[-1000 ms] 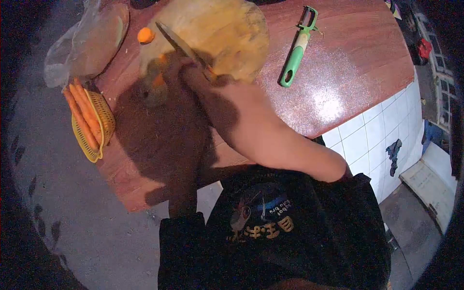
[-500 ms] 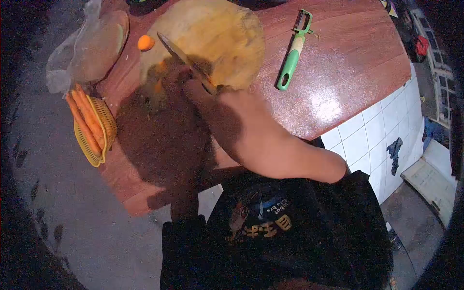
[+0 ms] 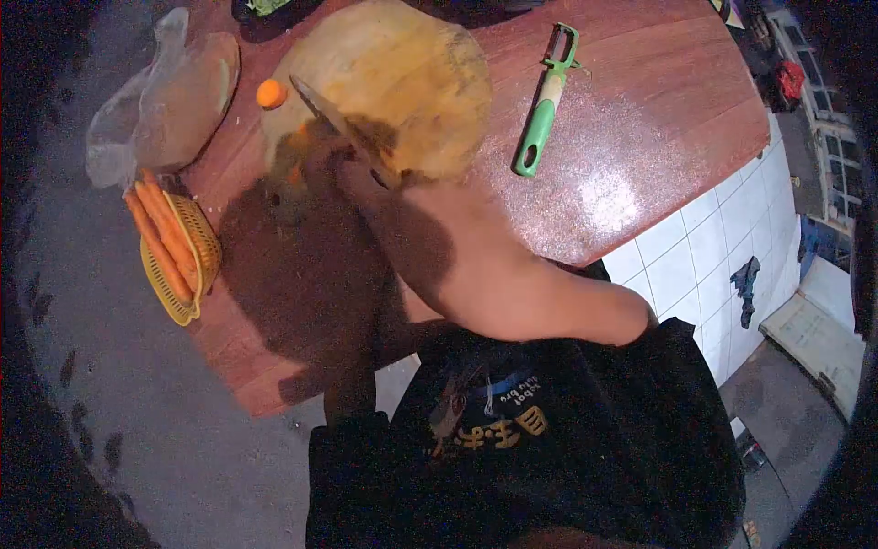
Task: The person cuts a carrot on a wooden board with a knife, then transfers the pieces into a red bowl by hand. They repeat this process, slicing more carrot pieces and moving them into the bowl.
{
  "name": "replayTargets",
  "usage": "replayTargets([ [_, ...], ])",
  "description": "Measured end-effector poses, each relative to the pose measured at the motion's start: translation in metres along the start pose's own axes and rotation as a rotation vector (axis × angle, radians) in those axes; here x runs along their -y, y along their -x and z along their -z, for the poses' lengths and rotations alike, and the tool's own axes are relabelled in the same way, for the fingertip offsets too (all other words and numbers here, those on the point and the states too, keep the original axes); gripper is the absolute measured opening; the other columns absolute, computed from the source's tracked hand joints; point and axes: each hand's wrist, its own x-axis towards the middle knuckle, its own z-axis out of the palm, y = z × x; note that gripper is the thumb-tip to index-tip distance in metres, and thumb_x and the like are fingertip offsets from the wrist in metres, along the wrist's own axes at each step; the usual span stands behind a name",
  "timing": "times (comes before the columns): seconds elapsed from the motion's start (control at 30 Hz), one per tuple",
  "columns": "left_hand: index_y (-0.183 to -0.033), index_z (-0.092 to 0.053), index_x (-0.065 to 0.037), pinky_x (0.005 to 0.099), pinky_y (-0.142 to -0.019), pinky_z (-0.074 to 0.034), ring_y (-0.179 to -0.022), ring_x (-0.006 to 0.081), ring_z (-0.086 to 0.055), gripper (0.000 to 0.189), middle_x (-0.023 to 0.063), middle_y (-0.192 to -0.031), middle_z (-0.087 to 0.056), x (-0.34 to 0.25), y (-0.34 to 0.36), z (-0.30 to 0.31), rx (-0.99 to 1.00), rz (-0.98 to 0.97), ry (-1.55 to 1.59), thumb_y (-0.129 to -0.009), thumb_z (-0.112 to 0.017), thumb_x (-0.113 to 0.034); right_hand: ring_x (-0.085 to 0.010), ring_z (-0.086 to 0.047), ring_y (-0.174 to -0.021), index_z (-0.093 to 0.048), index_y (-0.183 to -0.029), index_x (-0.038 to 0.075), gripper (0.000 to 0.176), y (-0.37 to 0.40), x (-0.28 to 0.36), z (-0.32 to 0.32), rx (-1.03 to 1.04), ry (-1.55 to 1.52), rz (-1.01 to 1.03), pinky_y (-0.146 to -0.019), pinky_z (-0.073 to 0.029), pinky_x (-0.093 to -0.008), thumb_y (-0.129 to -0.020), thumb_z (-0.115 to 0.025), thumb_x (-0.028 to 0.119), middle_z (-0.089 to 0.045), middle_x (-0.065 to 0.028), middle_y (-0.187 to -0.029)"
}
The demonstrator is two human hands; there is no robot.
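A knife (image 3: 331, 113) lies slantwise over the round wooden board (image 3: 421, 69), its tip toward the upper left. My right hand (image 3: 370, 174) is closed on it near the board's lower edge. Deep shadow covers my left hand (image 3: 306, 178), beside the knife at the board's lower left; its fingers cannot be made out. Small orange bits (image 3: 294, 174) show near it. A round orange carrot piece (image 3: 271, 93) rests at the board's left edge.
Whole carrots (image 3: 165, 233) lie in a yellow basket (image 3: 210, 240) on the left. Above it is a clear plastic bag (image 3: 119, 137) by a round flat item (image 3: 197, 101). A green peeler (image 3: 540, 123) lies right of the board. A dark container (image 3: 283, 20) stands at the top.
The whole view has shifted slightly, and more of the dark container shows at the top. The knife and both hands hold nearly the same place over the board.
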Motion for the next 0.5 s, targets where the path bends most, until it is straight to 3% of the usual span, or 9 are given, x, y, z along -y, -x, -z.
replayTargets([
  [0.1, -0.125, -0.049, -0.004, 0.0319, -0.075, -0.051, -0.084, 0.0206, -0.063, 0.033, 0.0117, -0.093, -0.064, 0.002, -0.001, 0.001, -0.001, 0.003, 0.001, -0.094, -0.058, -0.009, -0.0441, -0.062, -0.089, -0.049, -0.127, 0.01, 0.031, 0.001, 0.002, -0.004, 0.079, 0.117, -0.125, -0.07, -0.049, -0.0495, -0.1, -0.036, 0.02, -0.064, -0.0253, -0.09],
  [0.3, -0.125, -0.049, -0.004, 0.0319, -0.075, -0.051, -0.084, 0.0205, -0.063, 0.033, 0.0116, -0.093, -0.064, 0.002, 0.0, 0.002, 0.0, 0.003, -0.005, -0.094, -0.058, -0.01, -0.0447, -0.063, -0.087, -0.049, -0.124, 0.008, 0.03, 0.005, -0.002, -0.007, -0.106, 0.035, 0.127, -0.068, -0.05, -0.0505, -0.096, -0.039, 0.015, -0.064, -0.0254, -0.092],
  [0.5, -0.125, -0.048, -0.004, 0.0318, -0.075, -0.051, -0.084, 0.0204, -0.062, 0.033, 0.0115, -0.092, -0.064, 0.005, 0.0, 0.003, -0.003, 0.005, -0.005, -0.095, -0.058, -0.01, -0.0451, -0.063, -0.087, -0.051, -0.121, 0.007, 0.029, -0.004, -0.005, -0.015, -0.135, 0.065, 0.104, -0.067, -0.051, -0.0495, -0.095, -0.04, 0.013, -0.064, -0.025, -0.092],
])
